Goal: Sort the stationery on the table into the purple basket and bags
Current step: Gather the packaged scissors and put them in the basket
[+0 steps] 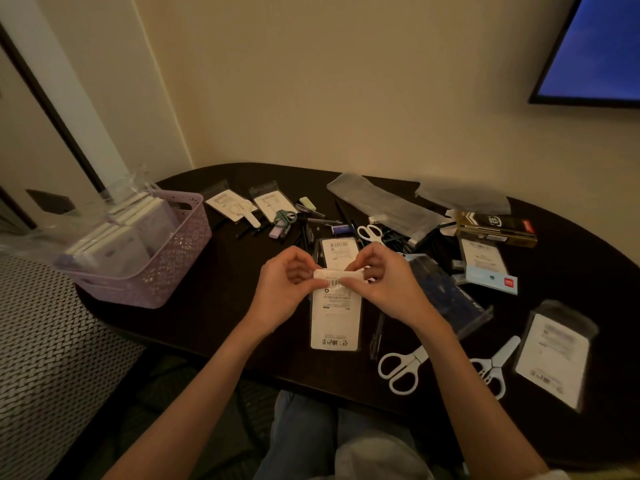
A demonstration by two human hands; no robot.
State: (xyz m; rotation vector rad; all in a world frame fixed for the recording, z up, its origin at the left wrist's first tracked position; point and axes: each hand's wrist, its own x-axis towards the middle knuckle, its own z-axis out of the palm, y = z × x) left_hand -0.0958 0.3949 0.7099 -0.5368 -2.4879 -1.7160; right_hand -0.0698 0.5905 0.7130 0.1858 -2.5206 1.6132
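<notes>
**Right now: both hands pinching the top of a white packet**

Centrally, over the near part of the dark desk (214,306), a flat white packet (335,317) in a clear sleeve is hanging upright between the hands, its barcode end uppermost. The left hand (282,289) is pinching the top left corner with curled fingers, and the right hand (384,282) is gripping the top right edge, thumb lying across the barcode.

Just behind it, a second white card packet (337,251) is lying flat. To the right, a dark blue clear-wrapped pack (446,292) is resting at a slant, and beyond it a light blue card (491,278) is sitting near a gold-and-black box (495,226). Two white scissors (401,368) (493,365) are lying near the front edge, beside a large sleeved card (554,355). A third pair of white scissors (370,233) is lying among loose dark pens (311,233) in the middle.

At the left end, the purple basket (173,261) is standing on the desk, holding white packs stood on edge and clear wrapping. Two bagged cards (228,204) (270,202) and green-handled scissors (284,216) are lying between basket and pens.
</notes>
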